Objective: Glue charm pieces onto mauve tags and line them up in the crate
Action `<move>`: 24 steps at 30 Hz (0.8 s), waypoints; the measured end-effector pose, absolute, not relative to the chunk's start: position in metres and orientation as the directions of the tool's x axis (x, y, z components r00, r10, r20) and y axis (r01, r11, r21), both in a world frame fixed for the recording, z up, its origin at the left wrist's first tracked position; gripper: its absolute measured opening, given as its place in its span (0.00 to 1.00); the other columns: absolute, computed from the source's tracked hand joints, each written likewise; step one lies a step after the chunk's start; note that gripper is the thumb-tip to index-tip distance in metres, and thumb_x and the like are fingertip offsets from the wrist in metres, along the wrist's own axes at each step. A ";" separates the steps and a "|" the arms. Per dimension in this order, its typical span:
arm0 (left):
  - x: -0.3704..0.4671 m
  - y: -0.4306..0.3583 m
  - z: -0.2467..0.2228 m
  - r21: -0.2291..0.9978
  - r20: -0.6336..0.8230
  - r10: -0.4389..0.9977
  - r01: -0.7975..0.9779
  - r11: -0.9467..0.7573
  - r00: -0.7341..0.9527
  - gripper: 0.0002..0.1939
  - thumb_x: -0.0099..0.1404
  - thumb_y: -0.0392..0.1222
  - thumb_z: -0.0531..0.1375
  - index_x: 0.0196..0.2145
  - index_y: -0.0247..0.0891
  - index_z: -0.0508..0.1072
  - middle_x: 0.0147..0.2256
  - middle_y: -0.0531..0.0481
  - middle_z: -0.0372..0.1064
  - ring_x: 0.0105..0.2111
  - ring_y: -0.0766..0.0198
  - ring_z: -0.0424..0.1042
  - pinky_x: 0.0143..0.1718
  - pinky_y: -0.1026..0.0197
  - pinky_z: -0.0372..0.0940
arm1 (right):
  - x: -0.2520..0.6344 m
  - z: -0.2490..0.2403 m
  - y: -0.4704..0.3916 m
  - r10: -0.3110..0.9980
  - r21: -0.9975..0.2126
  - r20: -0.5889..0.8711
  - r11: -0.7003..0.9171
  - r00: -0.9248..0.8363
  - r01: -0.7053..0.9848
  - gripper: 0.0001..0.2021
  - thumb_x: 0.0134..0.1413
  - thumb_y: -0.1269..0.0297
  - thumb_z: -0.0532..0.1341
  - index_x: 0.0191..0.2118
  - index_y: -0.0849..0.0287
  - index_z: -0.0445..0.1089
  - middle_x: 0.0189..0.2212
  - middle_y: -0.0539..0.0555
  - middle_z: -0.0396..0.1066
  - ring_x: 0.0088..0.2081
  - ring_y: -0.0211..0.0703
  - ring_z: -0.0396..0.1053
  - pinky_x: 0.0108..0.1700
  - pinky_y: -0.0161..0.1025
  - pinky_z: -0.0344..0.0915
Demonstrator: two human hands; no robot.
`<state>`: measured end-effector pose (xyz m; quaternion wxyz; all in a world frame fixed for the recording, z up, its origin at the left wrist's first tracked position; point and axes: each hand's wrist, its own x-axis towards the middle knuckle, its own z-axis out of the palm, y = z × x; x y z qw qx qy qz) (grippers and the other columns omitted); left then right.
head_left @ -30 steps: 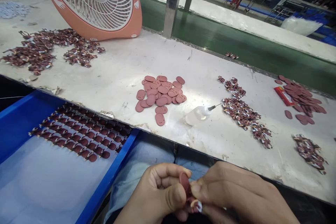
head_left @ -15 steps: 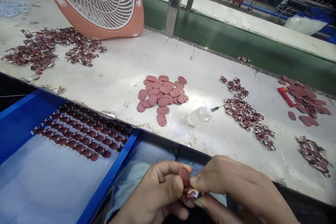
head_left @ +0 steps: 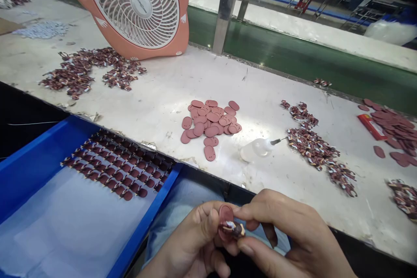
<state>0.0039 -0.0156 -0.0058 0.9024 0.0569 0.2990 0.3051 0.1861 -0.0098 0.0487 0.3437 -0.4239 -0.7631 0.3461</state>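
Note:
Just below the table's front edge, my left hand (head_left: 198,239) pinches a reddish-brown oval base (head_left: 225,213) between thumb and fingers. A small figure (head_left: 235,228) with brown, white and tan parts lies against the face of that base. My right hand (head_left: 286,230) has its thumb and forefinger closed at the figure's right side and the base's upper edge. Ahead on the table are a pile of similar oval bases (head_left: 211,117), a clear bottle with a needle tip (head_left: 257,150) and a heap of small figures (head_left: 309,145).
An orange fan (head_left: 140,8) stands at the back left beside another figure heap (head_left: 74,71). A blue tray (head_left: 130,243) at lower left holds rows of figures on bases. At right lie a red box (head_left: 372,127) and more bases (head_left: 395,128). A metal post (head_left: 224,13) rises behind.
The figure has turned and now shows over the base's face, with the base more exposed. My right hand's fingers have shifted around it. The camera view has moved slightly left.

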 end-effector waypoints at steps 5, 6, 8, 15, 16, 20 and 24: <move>-0.001 -0.013 -0.011 0.297 -0.472 0.569 -0.486 0.822 0.674 0.22 0.53 0.55 0.69 0.38 0.34 0.80 0.31 0.47 0.72 0.25 0.70 0.69 0.18 0.74 0.68 | 0.180 0.046 -0.008 0.878 -0.835 0.195 0.383 -0.437 0.396 0.07 0.58 0.75 0.62 0.42 0.60 0.72 0.28 0.51 0.73 0.28 0.35 0.71 0.29 0.28 0.68; -0.002 -0.012 -0.013 0.303 -0.463 0.575 -0.490 0.818 0.674 0.23 0.54 0.56 0.68 0.39 0.34 0.80 0.31 0.47 0.72 0.25 0.70 0.69 0.17 0.74 0.68 | 0.179 0.045 -0.008 0.878 -0.838 0.191 0.379 -0.439 0.393 0.08 0.58 0.75 0.61 0.42 0.60 0.72 0.27 0.51 0.72 0.27 0.35 0.71 0.28 0.28 0.68; -0.004 -0.012 -0.016 0.312 -0.443 0.586 -0.496 0.810 0.678 0.25 0.55 0.57 0.67 0.42 0.34 0.79 0.31 0.46 0.72 0.26 0.69 0.69 0.17 0.74 0.68 | 0.177 0.044 -0.008 0.885 -0.841 0.187 0.368 -0.425 0.397 0.08 0.58 0.75 0.61 0.42 0.58 0.71 0.26 0.49 0.72 0.26 0.35 0.70 0.27 0.29 0.68; -0.005 -0.015 -0.009 0.511 -0.599 0.741 -0.568 0.645 0.303 0.23 0.52 0.56 0.69 0.39 0.38 0.76 0.29 0.51 0.71 0.24 0.70 0.68 0.17 0.72 0.66 | 0.165 0.023 -0.011 0.836 -0.596 0.455 0.541 -0.306 0.593 0.10 0.57 0.76 0.62 0.45 0.61 0.69 0.27 0.50 0.71 0.27 0.34 0.70 0.28 0.29 0.69; -0.004 -0.016 -0.008 0.579 -0.590 0.781 -0.568 0.585 0.204 0.20 0.51 0.54 0.71 0.36 0.38 0.76 0.26 0.54 0.69 0.22 0.71 0.64 0.17 0.72 0.65 | 0.161 0.019 -0.011 0.807 -0.536 0.512 0.567 -0.294 0.626 0.11 0.56 0.78 0.62 0.45 0.63 0.69 0.27 0.51 0.72 0.27 0.35 0.70 0.28 0.30 0.69; -0.002 -0.018 -0.005 0.743 -0.483 0.876 -0.523 0.418 0.014 0.20 0.44 0.52 0.74 0.29 0.37 0.75 0.22 0.56 0.64 0.20 0.72 0.58 0.15 0.72 0.60 | 0.146 0.004 -0.009 0.714 -0.414 0.627 0.644 -0.312 0.643 0.15 0.55 0.79 0.64 0.49 0.67 0.70 0.27 0.55 0.72 0.26 0.39 0.69 0.26 0.35 0.67; -0.007 -0.016 -0.007 0.791 -0.469 0.878 -0.487 0.369 -0.096 0.18 0.43 0.49 0.75 0.26 0.38 0.75 0.26 0.54 0.65 0.21 0.71 0.59 0.14 0.72 0.57 | 0.134 -0.001 -0.003 0.648 -0.355 0.656 0.717 -0.387 0.600 0.15 0.56 0.78 0.62 0.50 0.70 0.69 0.27 0.57 0.73 0.26 0.40 0.69 0.25 0.35 0.67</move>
